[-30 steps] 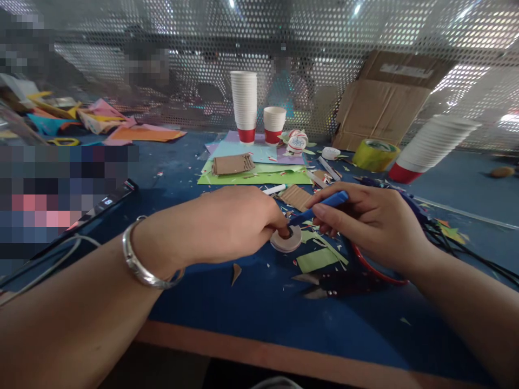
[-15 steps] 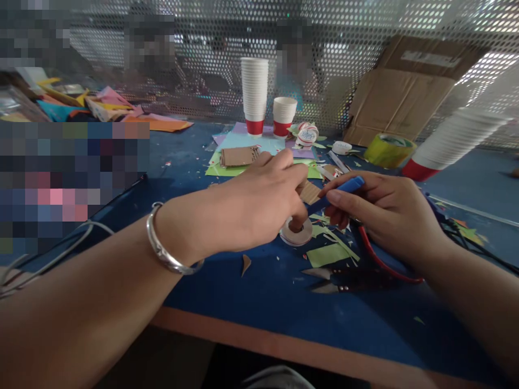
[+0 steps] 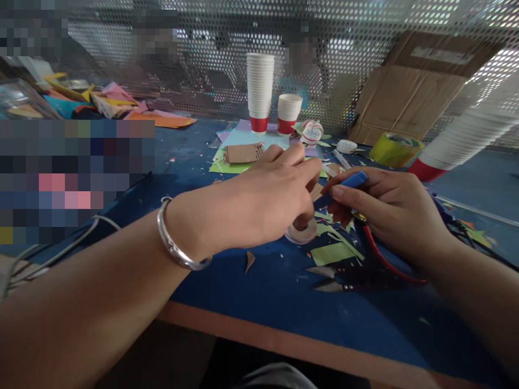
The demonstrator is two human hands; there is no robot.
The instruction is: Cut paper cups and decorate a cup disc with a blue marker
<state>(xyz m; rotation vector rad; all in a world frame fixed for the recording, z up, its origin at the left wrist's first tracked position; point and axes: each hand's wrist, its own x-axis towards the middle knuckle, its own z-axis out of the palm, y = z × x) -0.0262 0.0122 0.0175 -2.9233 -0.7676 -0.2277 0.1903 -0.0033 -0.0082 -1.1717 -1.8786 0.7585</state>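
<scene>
My right hand pinches a blue marker between thumb and fingers, its lower end slanting toward my left hand. Palm down, my left hand has its fingers curled over a flat white roll of tape. One digit dips at the roll's hole; the other fingertips are hidden, so what they grip cannot be made out. Corrugated cardboard shows between the hands. Below my right hand lie thread snips with pointed blades and, beside them, a red-handled tool partly covered by that hand.
A brown cardboard stack rests on coloured sheets. Behind stand paper cup stacks, with another tilted stack at right. Yellow tape sits near a cardboard box. Green paper scraps litter the blue table. A cable runs at left.
The whole view has shifted slightly, so things appear a little farther right and higher. My left hand covers a bit more of the tape roll; my right hand keeps its hold on the marker.
</scene>
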